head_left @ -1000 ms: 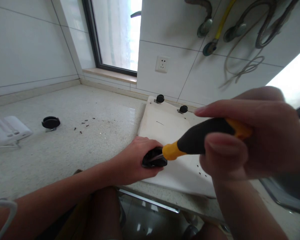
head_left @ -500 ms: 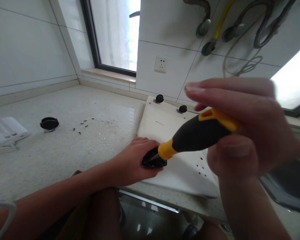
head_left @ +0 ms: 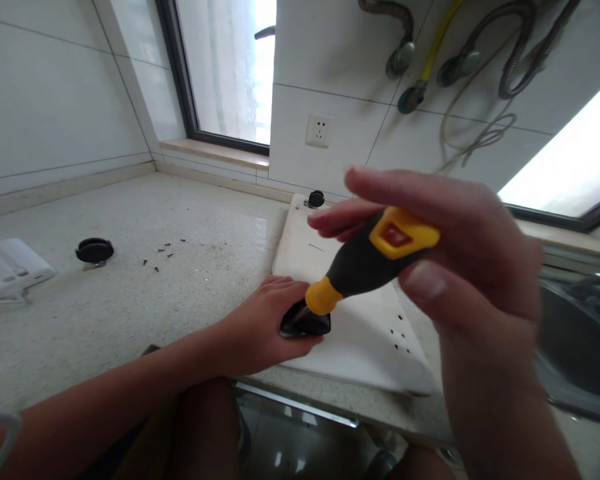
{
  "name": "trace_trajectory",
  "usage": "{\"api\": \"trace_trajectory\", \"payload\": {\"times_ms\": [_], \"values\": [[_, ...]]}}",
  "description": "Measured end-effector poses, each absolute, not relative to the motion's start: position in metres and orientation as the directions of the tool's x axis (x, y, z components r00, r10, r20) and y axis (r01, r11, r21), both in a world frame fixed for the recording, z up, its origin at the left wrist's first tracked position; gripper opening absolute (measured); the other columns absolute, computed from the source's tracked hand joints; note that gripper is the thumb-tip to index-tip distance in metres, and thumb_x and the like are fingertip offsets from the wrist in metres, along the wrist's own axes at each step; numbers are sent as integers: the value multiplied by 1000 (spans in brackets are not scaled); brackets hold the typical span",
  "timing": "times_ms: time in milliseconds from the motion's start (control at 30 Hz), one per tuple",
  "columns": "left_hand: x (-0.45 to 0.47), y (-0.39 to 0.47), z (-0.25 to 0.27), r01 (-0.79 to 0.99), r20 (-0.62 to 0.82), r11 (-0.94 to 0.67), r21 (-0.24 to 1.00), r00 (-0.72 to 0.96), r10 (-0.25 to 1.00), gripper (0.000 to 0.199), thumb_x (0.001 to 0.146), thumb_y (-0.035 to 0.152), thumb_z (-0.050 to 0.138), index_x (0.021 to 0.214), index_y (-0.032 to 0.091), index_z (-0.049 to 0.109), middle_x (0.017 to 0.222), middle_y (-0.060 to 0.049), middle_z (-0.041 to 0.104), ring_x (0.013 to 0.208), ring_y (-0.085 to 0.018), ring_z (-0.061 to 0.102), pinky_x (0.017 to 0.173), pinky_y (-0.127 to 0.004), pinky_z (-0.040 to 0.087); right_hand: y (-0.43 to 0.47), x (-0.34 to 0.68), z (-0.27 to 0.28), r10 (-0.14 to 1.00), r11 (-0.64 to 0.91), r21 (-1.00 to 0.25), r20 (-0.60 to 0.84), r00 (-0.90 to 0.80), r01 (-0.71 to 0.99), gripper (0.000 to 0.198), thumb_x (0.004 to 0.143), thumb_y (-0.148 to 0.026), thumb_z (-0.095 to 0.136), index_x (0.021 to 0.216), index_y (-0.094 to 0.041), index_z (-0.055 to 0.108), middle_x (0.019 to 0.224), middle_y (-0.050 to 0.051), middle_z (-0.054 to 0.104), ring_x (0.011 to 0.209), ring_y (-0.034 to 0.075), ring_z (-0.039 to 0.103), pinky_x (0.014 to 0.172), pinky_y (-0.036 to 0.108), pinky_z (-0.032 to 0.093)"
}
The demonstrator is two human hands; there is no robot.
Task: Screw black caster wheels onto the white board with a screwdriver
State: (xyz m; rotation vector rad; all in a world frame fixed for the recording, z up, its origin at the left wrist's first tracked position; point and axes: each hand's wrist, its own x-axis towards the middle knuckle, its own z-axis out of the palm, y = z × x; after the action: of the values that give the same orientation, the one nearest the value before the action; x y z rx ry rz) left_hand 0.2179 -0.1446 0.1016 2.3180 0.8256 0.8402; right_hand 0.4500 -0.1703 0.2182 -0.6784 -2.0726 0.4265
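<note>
My left hand (head_left: 260,330) is closed around a black caster wheel (head_left: 313,325), pressing it on a white panel (head_left: 350,363) that lies on the counter. A screwdriver (head_left: 360,263) with a black and yellow handle slants down to this caster; its tip is hidden there. My right hand (head_left: 485,260) grips the handle's upper end between thumb and fingers, some fingers stretched out. At the panel's far edge stands another caster (head_left: 316,199). Small holes show near the panel's right corner. To the left, a loose caster (head_left: 95,250) and several small screws (head_left: 163,251) lie on the counter.
A white device with a cable (head_left: 13,267) sits at the far left. A sink (head_left: 580,340) is at the right. Behind are a wall socket (head_left: 320,130), hoses with valves (head_left: 400,59) and a window (head_left: 225,67). The counter's front edge is close to my legs.
My right hand has moved left and turned with the screwdriver handle, now covering the second caster at the panel's far edge. My left hand stays on its caster.
</note>
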Motion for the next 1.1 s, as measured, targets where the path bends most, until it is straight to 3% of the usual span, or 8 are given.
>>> {"api": "trace_trajectory", "payload": {"times_ms": [67,167,333,433,533,700,933,1100], "values": [[218,-145,101,373,370,-670,642,615,696,22,90,32,83,102,24,67,101,-3,78,97,-27,70,96,-44,51,-164,463,225,615,761,-610,570,-545,221,53,99,-28,73,145,-54,71,133,-2,80,118,33,79,90,53,70],[219,-144,99,369,367,-667,648,616,697,23,90,33,82,105,23,68,98,-3,77,93,-27,70,95,-45,52,-151,460,222,428,897,-426,764,-482,121,54,73,-39,102,123,-46,82,107,-2,81,88,28,78,69,46,65],[218,-144,101,296,358,-639,710,630,689,29,90,29,80,117,23,71,109,-4,80,103,-28,73,97,-43,55,-169,425,212,314,793,-143,929,-196,592,29,84,-53,91,82,-31,71,67,-3,56,52,14,38,49,39,30],[218,-144,103,322,341,-640,698,636,692,31,88,29,83,117,25,71,111,-3,80,105,-29,73,101,-44,54,-192,425,225,397,804,-139,849,-349,578,10,96,-39,81,101,-31,77,98,-3,80,74,18,67,62,38,53],[218,-145,103,341,338,-639,690,628,701,29,87,29,84,113,26,72,107,-3,80,104,-29,73,104,-47,53,-198,444,238,547,837,-401,647,-531,374,52,98,-12,67,138,-45,74,152,-9,72,129,27,74,101,43,67],[218,-144,98,299,352,-639,708,636,687,32,90,31,83,119,25,72,112,-4,81,106,-29,74,104,-46,53,-166,464,227,520,750,-661,563,-642,27,46,99,-24,77,136,-51,77,116,-3,85,105,30,83,81,46,72],[218,-144,99,330,367,-653,682,617,696,26,89,29,82,111,24,70,107,-4,81,100,-28,72,97,-45,52,-163,414,204,272,821,-219,962,-25,527,22,81,-40,94,84,-29,75,69,-2,61,54,13,42,49,37,35],[219,-143,102,334,372,-673,660,633,679,21,90,29,82,104,23,68,104,-4,79,100,-29,72,98,-45,50,-181,435,216,604,788,-499,740,-297,359,30,96,-35,80,125,-38,82,125,4,82,101,27,79,83,43,67]]}}
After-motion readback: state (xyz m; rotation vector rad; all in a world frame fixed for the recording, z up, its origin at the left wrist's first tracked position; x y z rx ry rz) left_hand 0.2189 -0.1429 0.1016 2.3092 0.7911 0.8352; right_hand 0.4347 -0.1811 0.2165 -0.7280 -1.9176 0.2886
